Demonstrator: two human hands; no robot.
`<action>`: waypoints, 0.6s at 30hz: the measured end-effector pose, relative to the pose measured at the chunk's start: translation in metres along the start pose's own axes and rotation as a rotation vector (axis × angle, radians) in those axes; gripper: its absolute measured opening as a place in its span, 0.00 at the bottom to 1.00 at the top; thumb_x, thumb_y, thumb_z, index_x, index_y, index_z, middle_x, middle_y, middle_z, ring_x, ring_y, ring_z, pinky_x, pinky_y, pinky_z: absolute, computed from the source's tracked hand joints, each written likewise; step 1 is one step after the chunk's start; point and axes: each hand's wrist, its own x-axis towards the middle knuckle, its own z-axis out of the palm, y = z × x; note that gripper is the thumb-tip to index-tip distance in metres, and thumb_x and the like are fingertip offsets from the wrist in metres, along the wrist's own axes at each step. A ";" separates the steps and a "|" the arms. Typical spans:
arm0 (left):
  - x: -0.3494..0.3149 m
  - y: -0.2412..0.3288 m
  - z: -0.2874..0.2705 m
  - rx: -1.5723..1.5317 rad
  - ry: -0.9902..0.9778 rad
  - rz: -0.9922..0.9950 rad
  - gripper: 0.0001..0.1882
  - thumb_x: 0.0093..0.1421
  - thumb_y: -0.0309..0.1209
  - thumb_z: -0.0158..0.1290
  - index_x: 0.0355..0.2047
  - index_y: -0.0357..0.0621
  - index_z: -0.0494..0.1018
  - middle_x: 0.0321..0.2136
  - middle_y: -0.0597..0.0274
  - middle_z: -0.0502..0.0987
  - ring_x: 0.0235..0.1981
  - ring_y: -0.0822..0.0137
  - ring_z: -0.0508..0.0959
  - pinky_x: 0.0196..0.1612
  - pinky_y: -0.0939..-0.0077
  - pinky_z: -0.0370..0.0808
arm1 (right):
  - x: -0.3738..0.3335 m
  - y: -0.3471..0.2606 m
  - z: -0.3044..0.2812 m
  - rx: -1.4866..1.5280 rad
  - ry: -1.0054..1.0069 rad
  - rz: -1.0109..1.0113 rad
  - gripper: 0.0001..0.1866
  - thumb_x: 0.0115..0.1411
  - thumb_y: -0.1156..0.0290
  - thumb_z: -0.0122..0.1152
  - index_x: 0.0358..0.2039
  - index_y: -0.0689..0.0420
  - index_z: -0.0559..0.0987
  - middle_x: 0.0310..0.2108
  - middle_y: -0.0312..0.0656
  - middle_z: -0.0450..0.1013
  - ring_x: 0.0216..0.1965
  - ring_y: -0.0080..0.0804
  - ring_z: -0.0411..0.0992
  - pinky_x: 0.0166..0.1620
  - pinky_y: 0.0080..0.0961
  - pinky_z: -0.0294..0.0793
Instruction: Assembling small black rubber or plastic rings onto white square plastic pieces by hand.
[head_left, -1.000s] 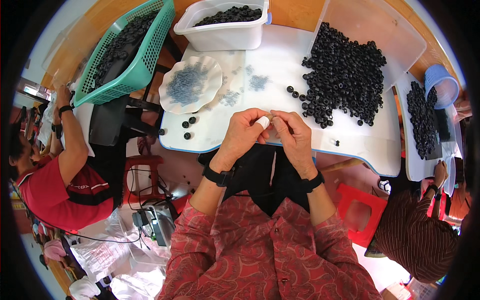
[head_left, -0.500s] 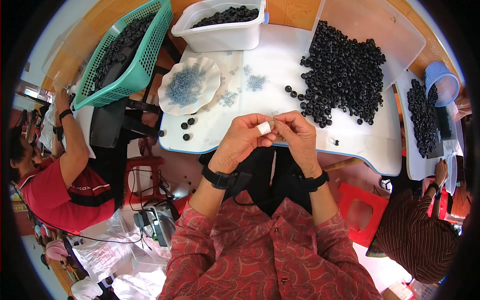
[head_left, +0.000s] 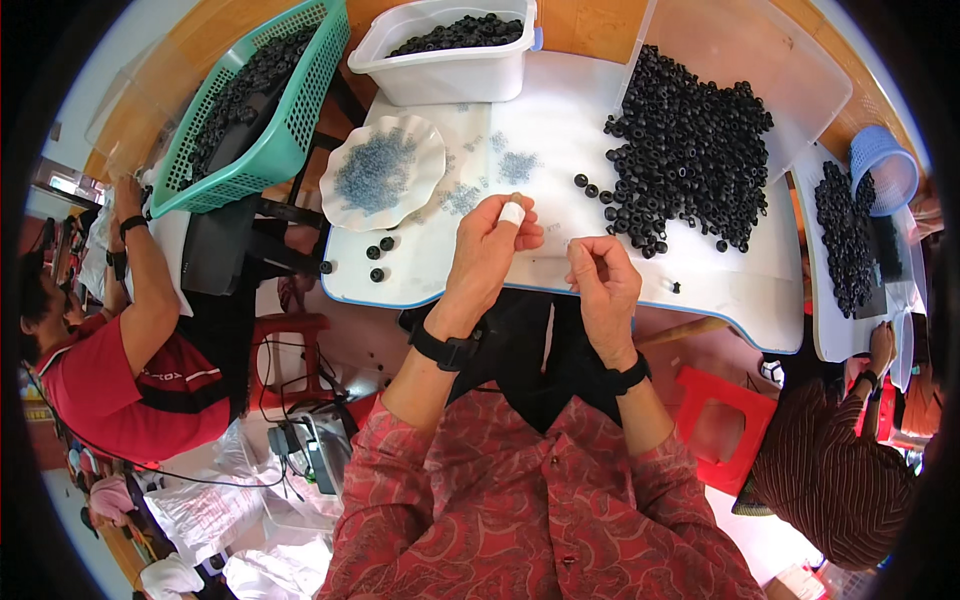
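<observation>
My left hand (head_left: 488, 250), with white tape round its thumb, is raised over the table's front edge. Its fingers curl closed, and I cannot make out what lies in them. My right hand (head_left: 606, 288) is a little apart to the right, thumb and forefinger pinched together; anything between them is too small to name. Beyond my left hand, a scalloped white dish (head_left: 428, 182) holds many tiny clear bluish pieces (head_left: 375, 172), and more of them (head_left: 517, 166) lie scattered beside it. A spread pile of small black round parts (head_left: 690, 150) covers the table's right side.
A white tub (head_left: 450, 80) and a green basket (head_left: 290, 130), both with black parts, stand at the back and left. A clear bin (head_left: 800, 60) lies behind the pile. Several loose black parts (head_left: 376, 251) sit near the left edge. People work on both sides; a red stool (head_left: 715, 430) stands right.
My hands, together before, have come apart. The left moved slightly up and left, the right down and slightly right.
</observation>
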 end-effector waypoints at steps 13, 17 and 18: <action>0.022 -0.011 0.006 0.040 -0.055 0.266 0.18 0.70 0.31 0.41 0.54 0.35 0.71 0.50 0.54 0.75 0.55 0.67 0.71 0.60 0.74 0.63 | -0.012 0.003 0.000 -0.187 -0.020 -0.212 0.04 0.58 0.80 0.62 0.33 0.63 0.76 0.28 0.36 0.71 0.25 0.18 0.70 0.29 0.14 0.69; 0.019 -0.005 0.006 0.002 -0.052 0.291 0.18 0.68 0.27 0.39 0.54 0.32 0.70 0.52 0.54 0.74 0.57 0.65 0.71 0.62 0.73 0.63 | -0.017 -0.002 0.000 -0.185 -0.012 -0.218 0.04 0.58 0.81 0.62 0.33 0.62 0.76 0.29 0.37 0.72 0.24 0.19 0.70 0.28 0.15 0.70; 0.019 -0.004 0.006 -0.030 -0.053 0.285 0.19 0.65 0.22 0.37 0.53 0.31 0.70 0.53 0.55 0.73 0.58 0.64 0.71 0.63 0.72 0.62 | -0.020 -0.001 -0.001 -0.190 -0.007 -0.221 0.04 0.58 0.81 0.62 0.33 0.62 0.76 0.28 0.37 0.71 0.24 0.19 0.70 0.28 0.15 0.69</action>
